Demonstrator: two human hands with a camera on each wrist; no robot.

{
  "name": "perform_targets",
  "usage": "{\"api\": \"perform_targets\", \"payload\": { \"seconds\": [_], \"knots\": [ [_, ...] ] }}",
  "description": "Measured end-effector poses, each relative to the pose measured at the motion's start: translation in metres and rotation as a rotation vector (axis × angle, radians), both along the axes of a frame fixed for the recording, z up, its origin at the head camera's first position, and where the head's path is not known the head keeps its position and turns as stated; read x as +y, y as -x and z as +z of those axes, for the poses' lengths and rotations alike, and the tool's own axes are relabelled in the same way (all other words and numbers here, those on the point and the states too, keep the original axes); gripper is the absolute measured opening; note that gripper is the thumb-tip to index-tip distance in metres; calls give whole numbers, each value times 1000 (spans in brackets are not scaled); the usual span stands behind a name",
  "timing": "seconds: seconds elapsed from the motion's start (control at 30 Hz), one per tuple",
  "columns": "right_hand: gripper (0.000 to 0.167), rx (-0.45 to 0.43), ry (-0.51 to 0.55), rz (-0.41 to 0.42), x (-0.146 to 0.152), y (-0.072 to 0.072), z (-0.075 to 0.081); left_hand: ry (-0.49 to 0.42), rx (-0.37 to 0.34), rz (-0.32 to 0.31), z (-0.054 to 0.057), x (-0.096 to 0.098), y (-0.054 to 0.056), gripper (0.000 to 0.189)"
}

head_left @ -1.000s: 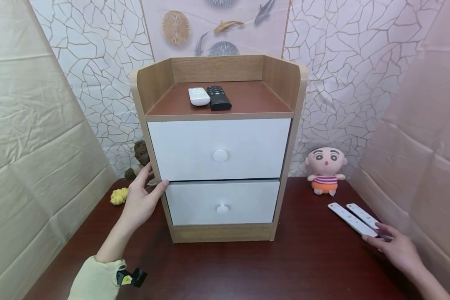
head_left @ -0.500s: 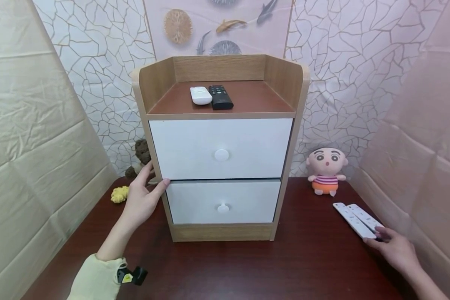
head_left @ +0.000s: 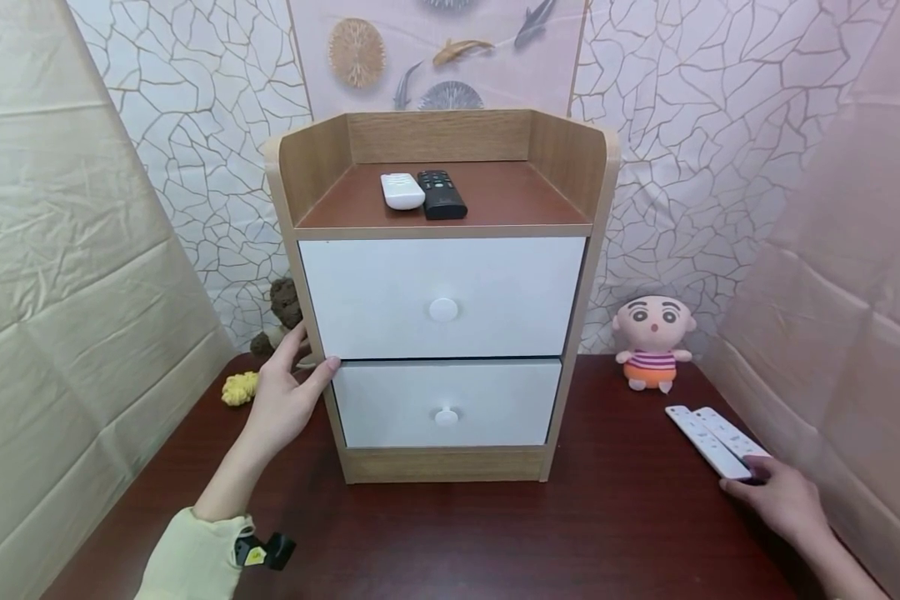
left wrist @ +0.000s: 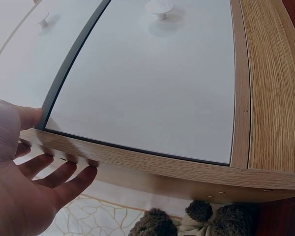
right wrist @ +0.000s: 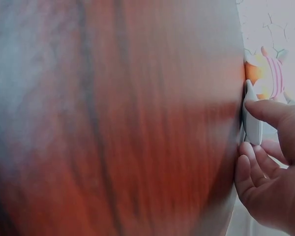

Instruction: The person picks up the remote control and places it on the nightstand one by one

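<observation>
A wooden cabinet [head_left: 450, 465] with two white drawer fronts stands in the middle of the head view. My left hand [head_left: 281, 400] rests against its left side, thumb on the front edge where the drawers meet. In the left wrist view those fingers [left wrist: 71, 184] are extended along the side panel. At the right, my right hand [head_left: 783, 500] pinches the near end of a slim white remote control [head_left: 708, 443] lying on the table. A second white remote [head_left: 735, 433] lies right beside it, its near end partly hidden by the fingers. The right wrist view shows the thumb against a remote's edge [right wrist: 253, 120].
On the cabinet top lie a white remote [head_left: 402, 192] and a black remote [head_left: 442, 195]. A plush doll [head_left: 652, 342] sits behind the white pair. Left of the cabinet are a brown fluffy toy [head_left: 285, 302] and a yellow bobbly item [head_left: 240, 389]. Fabric walls [head_left: 832, 333] border the table.
The left one of the two table remotes has shifted right, narrowing the gap between them. My right hand has moved slightly left and down. The left hand stays against the cabinet.
</observation>
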State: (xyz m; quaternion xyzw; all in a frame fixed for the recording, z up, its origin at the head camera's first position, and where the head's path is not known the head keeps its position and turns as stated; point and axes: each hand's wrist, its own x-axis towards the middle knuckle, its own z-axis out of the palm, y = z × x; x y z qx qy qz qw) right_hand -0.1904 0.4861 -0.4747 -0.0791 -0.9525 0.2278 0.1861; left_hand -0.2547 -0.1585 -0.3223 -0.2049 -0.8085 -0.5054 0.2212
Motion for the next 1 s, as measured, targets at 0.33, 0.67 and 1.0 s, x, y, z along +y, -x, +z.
{"api": "perform_targets", "payload": {
  "seconds": [0.33, 0.67, 1.0],
  "knots": [
    [59, -37, 6, -24, -6, 1, 2, -1, 0, 3, 0, 0, 0, 66],
    [63, -63, 16, -42, -9, 2, 4, -1, -10, 5, 0, 1, -1, 68],
    [64, -80, 18, -51, -7, 3, 2, -13, 1, -4, -4, 0, 0, 65]
  ]
}}
